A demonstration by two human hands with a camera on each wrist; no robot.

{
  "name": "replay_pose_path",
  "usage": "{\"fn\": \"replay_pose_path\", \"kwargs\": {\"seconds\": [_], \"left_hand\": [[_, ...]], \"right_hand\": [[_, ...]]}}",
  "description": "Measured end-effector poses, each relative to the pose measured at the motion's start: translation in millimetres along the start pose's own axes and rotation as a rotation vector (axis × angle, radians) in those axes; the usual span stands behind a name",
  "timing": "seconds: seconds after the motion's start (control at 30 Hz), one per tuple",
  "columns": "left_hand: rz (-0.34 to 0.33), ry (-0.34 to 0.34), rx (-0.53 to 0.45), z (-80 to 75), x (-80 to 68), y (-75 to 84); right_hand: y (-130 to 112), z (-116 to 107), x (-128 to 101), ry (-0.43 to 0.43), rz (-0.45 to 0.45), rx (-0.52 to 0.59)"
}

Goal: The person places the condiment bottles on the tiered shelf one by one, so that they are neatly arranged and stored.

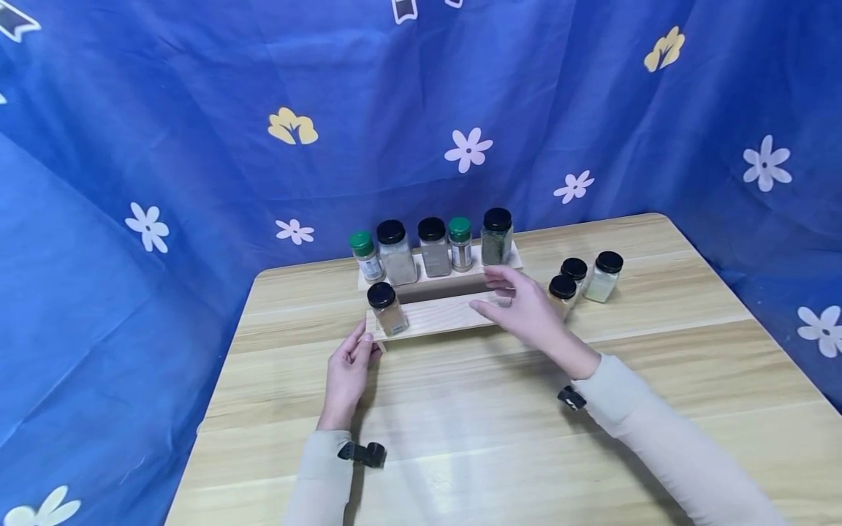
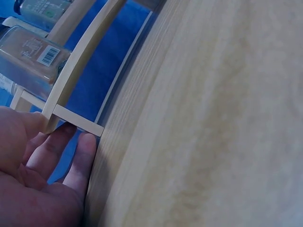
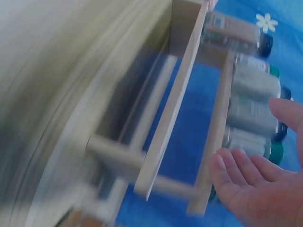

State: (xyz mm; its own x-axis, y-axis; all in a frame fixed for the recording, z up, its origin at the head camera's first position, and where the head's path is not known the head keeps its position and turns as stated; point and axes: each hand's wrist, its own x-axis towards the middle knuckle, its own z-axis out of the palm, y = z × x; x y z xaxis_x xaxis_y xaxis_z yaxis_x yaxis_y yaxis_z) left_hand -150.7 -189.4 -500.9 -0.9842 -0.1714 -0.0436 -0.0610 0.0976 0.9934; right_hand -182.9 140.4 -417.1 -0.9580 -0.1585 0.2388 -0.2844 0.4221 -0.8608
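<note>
The rack (image 1: 439, 315) stands mid-bench (image 1: 460, 438). Left hand (image 1: 349, 372), at its 8 o'clock corner, has nearly straight fingers (image 2: 81, 156) touching the rack's foot. Right hand (image 1: 526, 307) hovers at its 3 o'clock end, fingers (image 3: 236, 172) loosely spread, holding nothing.

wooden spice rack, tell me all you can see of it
The wooden spice rack is a pale, two-step stand of light slats, upright at the far side of the table. Five jars stand on its upper step, one black-lidded jar on the lower. The left hand touches its left end; the right hand hovers open by its right end.
</note>
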Motion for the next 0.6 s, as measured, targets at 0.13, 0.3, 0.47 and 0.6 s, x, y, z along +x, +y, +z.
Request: {"fn": "replay_pose_path", "kwargs": {"seconds": [0.13,0.3,0.47,0.6], "left_hand": [[-0.006,0.002,-0.015,-0.8,-0.2,1.2],[-0.013,-0.010,-0.016,-0.9,1.0,1.4],[-0.014,-0.014,-0.007,-1.0,1.6,0.8],[-0.008,-0.014,-0.016,0.1,1.3,0.4]], "right_hand": [[11,-24,-5,0.045,0.011,-0.023],[26,-56,-15,0.131,-0.008,-0.019],[37,-92,-22,0.259,0.018,-0.010],[51,-119,-26,0.361,0.053,-0.038]]}}
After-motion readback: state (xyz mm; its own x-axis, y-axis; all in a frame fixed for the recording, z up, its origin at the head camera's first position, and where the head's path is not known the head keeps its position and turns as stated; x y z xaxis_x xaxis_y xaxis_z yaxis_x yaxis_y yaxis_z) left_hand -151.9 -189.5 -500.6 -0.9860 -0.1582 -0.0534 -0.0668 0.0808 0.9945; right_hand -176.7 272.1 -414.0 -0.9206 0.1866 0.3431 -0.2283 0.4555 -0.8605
